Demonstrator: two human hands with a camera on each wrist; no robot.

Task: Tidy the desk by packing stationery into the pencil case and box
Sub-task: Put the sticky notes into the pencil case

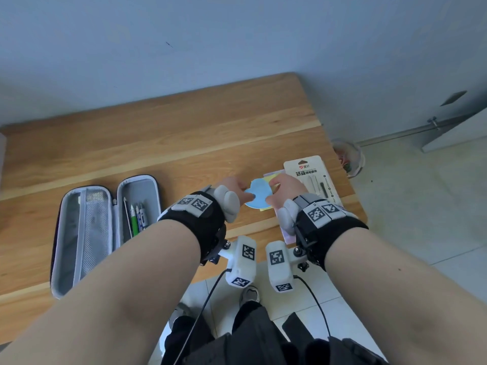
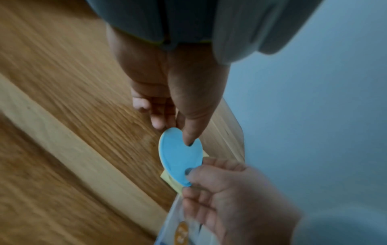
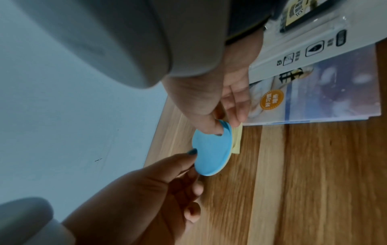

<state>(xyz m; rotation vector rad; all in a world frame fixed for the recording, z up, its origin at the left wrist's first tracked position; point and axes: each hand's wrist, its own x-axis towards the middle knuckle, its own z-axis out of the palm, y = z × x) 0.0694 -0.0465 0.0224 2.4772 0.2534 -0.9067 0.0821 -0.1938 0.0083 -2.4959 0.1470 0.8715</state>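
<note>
Both hands hold a round blue sticky-note pad [image 1: 257,198] just above the desk, near its right edge. My left hand [image 1: 238,192] pinches its left rim, thumb on top [image 2: 188,136]. My right hand [image 1: 276,189] pinches the right rim between thumb and fingers [image 3: 227,127]. The blue pad [image 2: 180,159] [image 3: 211,154] has a pale yellow underside. A square yellow sticky-note pad [image 1: 272,176] [image 3: 237,140] lies on the desk beneath it. The grey pencil case [image 1: 87,233] lies open at the left, with several pens [image 1: 135,217] in its right half.
A white carded pen pack [image 1: 315,177] [image 3: 310,49] lies at the desk's right edge on a bluish printed packet [image 3: 326,92]. A clear round container [image 1: 349,160] shows just beyond the right edge. The wooden desk [image 1: 158,143] meets the wall behind.
</note>
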